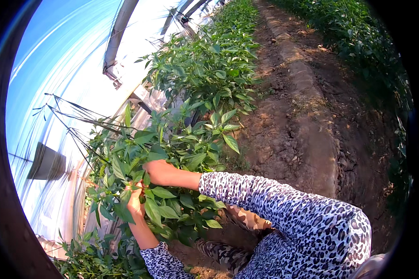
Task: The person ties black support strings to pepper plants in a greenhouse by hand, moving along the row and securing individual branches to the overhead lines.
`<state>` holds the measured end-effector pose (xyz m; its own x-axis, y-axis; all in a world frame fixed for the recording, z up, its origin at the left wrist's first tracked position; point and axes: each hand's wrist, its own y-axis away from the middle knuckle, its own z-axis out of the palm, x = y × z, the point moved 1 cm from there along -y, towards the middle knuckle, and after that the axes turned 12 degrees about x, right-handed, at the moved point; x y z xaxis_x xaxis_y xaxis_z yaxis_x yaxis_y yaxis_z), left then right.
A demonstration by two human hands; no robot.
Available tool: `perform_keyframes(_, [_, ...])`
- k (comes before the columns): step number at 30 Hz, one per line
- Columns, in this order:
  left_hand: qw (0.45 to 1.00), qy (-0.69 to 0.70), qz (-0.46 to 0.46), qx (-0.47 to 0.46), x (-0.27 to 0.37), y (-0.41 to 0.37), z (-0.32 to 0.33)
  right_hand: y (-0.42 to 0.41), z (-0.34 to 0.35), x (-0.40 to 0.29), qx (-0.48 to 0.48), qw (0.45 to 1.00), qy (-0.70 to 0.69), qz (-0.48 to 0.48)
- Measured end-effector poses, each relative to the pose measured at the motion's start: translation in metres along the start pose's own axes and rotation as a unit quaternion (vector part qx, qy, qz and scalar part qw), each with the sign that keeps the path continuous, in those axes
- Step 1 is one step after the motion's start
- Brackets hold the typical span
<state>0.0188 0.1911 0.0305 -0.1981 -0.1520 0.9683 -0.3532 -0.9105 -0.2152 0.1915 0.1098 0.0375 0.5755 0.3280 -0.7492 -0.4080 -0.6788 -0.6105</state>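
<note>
My left hand (pixel 135 201) reaches up among the leaves of a pepper plant (pixel 159 208). Its fingers are bent closed around a leafy shoot (pixel 127 183) near the plant's top. Just above and to the right, my right hand (pixel 159 173) is turned with its back to me. Leaves and the hand itself hide its fingertips, so what they hold cannot be made out. Both hands are close together within the foliage. Dark strings (pixel 85 117) run down from the left into the plant.
Plastic film sheeting (pixel 52 80) of a greenhouse curves along the left, with a frame post (pixel 120 33) above. More pepper plants (pixel 209 66) continue the row ahead. A bare soil path (pixel 282 139) with a raised ridge runs along the right, bordered by another green row (pixel 356 38).
</note>
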Motion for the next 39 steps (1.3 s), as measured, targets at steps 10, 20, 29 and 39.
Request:
perform_keyframes(10, [0.998, -0.029, 0.000, -0.046, 0.019, 0.018, 0.046, -0.042, 0.025, 0.010, -0.059, 0.901, -0.398, 0.161])
perform_keyframes(20, [0.980, -0.143, 0.069, 0.117, 0.001, -0.001, 0.038, -0.016, 0.001, 0.013, -0.054, 0.974, -0.216, -0.048])
perform_keyframes(29, [0.957, -0.170, 0.099, 0.215, 0.012, 0.027, 0.073, -0.020, 0.003, 0.004, -0.029, 0.947, -0.312, 0.069])
perform_keyframes(39, [0.993, 0.031, -0.030, 0.111, -0.010, 0.005, 0.029, -0.018, -0.002, 0.012, -0.087, 0.931, -0.353, 0.026])
